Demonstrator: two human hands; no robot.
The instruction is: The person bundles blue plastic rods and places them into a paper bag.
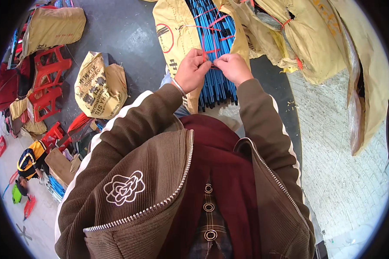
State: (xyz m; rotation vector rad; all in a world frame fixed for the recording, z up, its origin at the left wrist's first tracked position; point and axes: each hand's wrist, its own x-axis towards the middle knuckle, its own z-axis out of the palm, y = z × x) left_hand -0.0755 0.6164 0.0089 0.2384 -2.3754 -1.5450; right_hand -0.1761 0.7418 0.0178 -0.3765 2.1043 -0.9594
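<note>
A bundle of long thin blue rods (216, 88) with black ends lies in front of me, partly wrapped in a split-open tan woven sack (168, 13). Strands of red string (204, 45) cross over the rods at several places. My left hand (191, 72) is closed over the bundle, pinching the red string between thumb and fingers. Facing it, my right hand (234, 69) pinches the same string, its fingertips almost touching the left hand's. The exact crossing of the string is partly hidden by my fingers.
Larger tan sacks (315, 47) tied with red string lie at the far right. A crumpled printed sack (100, 86) stands on the grey floor at left, near red plastic stools (47, 101). Farther left lie a cardboard box (58, 166) and more blue rods (56, 188).
</note>
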